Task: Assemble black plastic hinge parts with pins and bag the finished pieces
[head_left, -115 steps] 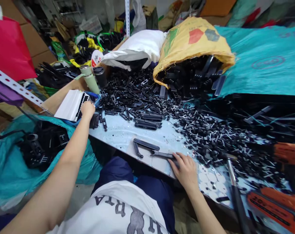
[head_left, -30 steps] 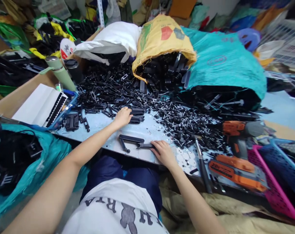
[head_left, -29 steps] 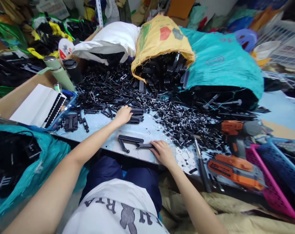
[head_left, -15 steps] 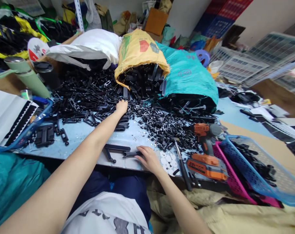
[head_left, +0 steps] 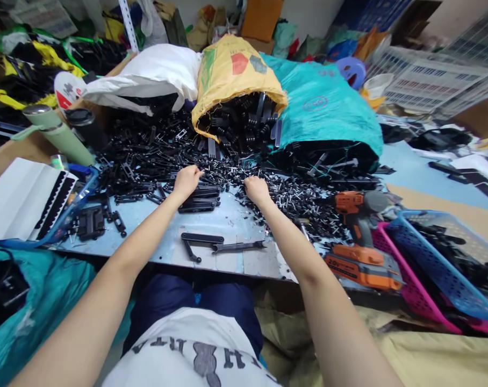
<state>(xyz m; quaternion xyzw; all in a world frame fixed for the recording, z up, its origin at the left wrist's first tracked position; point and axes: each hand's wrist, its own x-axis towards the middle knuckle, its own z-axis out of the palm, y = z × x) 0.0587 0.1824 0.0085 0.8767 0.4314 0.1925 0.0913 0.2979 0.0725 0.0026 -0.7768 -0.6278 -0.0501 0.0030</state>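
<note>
My left hand (head_left: 186, 181) is pinched closed at the near edge of the heap of black plastic parts (head_left: 147, 145); whatever is between its fingertips is too small to make out. Beside it lie several long black bars (head_left: 199, 199) in a stack. My right hand (head_left: 257, 189) has its fingers curled together over the left side of a pile of small screws and black pieces (head_left: 300, 201), its fingertips hidden. Nearer to me on the table rest a jointed black arm (head_left: 202, 238), folded to an angle, and a fork-ended black bar (head_left: 239, 246), neither one touched.
Behind the heaps lie a white sack (head_left: 159, 67), a yellow sack (head_left: 244, 75) and a teal sack (head_left: 328, 113). An orange cordless drill (head_left: 363, 263) and a blue basket (head_left: 449, 274) stand right. At left are a green bottle (head_left: 61, 137) and a blue tray (head_left: 83, 196).
My right hand has left the fork-ended bar and moved forward to the screw pile. My left hand has drawn back slightly to the left. The view has shifted a little.
</note>
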